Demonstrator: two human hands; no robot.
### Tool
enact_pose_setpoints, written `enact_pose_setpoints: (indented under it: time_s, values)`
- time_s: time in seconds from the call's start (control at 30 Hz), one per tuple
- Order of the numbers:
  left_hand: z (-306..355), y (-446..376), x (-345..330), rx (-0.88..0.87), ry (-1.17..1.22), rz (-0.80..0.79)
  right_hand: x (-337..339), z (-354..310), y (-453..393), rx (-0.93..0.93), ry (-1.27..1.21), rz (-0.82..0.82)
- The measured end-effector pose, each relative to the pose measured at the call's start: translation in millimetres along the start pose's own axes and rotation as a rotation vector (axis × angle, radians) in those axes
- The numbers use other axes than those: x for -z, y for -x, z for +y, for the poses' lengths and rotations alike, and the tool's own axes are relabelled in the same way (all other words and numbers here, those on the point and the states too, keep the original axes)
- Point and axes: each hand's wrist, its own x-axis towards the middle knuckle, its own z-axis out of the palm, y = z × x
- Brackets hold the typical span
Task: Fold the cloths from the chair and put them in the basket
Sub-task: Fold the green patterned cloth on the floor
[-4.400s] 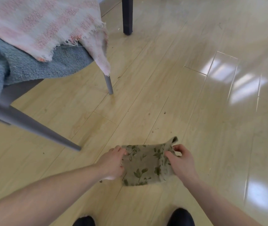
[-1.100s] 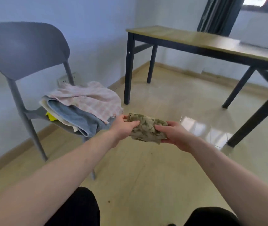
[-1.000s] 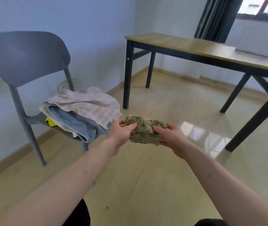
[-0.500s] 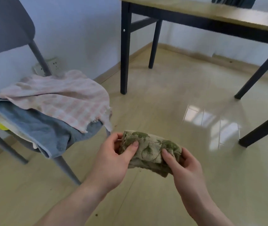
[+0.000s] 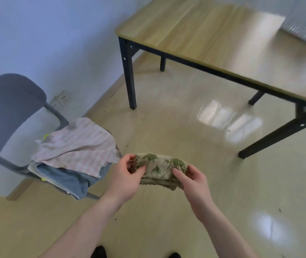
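A folded beige cloth with green leaf print (image 5: pixel 159 169) hangs in the air in front of me, above the floor. My left hand (image 5: pixel 125 178) pinches its left end and my right hand (image 5: pixel 193 180) pinches its right end. To the left stands a grey chair (image 5: pixel 5 107) with a heap on its seat: a pink-and-white checked cloth (image 5: pixel 77 146) on top, a blue towel (image 5: pixel 66 180) under it, and a bit of yellow at the edge. No basket is in view.
A wooden table (image 5: pixel 213 38) with black legs stands at the back right, with a silvery padded sheet (image 5: pixel 304 25) on its far corner. A wall socket (image 5: pixel 60 99) sits low on the wall behind the chair. Glossy wood floor (image 5: pixel 185 138) spreads between chair and table.
I have risen from the floor with the folded cloth held in both hands. Over the last second the view has climbed and tipped down, so the table top shows from above.
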Motion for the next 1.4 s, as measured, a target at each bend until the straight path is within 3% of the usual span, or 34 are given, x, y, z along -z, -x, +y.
enact_pose_setpoints:
  time_s: [0.2, 0.4, 0.63, 1.13, 1.4]
  values:
    - [202, 64, -20, -0.032, -0.009, -0.079, 95, -175, 77, 0.027, 0.020, 0.011]
    - [326, 70, -56, -0.165, -0.058, -0.179, 174, -279, 94, 0.108, 0.102, -0.016]
    - [402, 9, -108, -0.211, -0.075, -0.286, 233, -347, 46, 0.145, 0.187, -0.072]
    - [551, -154, -321, -0.259, -0.011, -0.584, 412, -463, -93, 0.085, -0.019, 0.203]
    - [607, -192, -438, -0.267, 0.032, -0.551, 527, -493, -167, 0.046, 0.027, 0.080]
